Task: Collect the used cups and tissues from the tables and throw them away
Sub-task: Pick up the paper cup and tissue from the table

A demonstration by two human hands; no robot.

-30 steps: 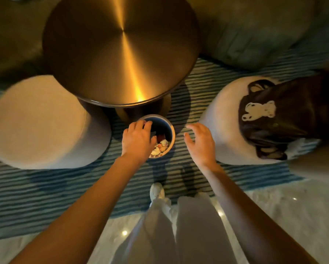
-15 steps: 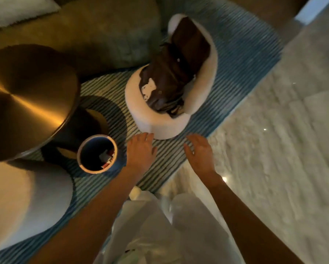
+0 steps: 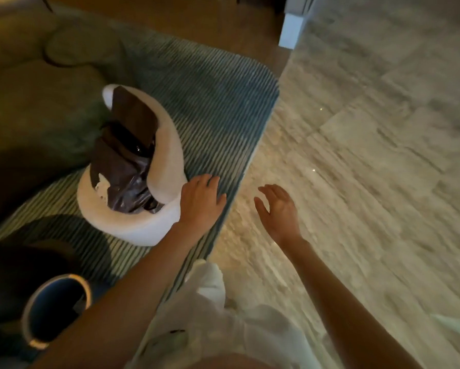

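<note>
left hand (image 3: 201,202): fingers spread, empty, over rug (image 3: 210,102) edge | right hand (image 3: 278,210): fingers apart, empty, over floor (image 3: 370,155) | bin (image 3: 54,310): rug's near-left corner

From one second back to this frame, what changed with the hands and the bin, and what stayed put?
The left hand came off the bin rim and now hangs open over the rug edge. The view swung right: the bin slid to the lower left and the round metal table left the picture. The right hand stayed open and empty, now over the marble floor. The dark bag remains on the white stool.
</note>
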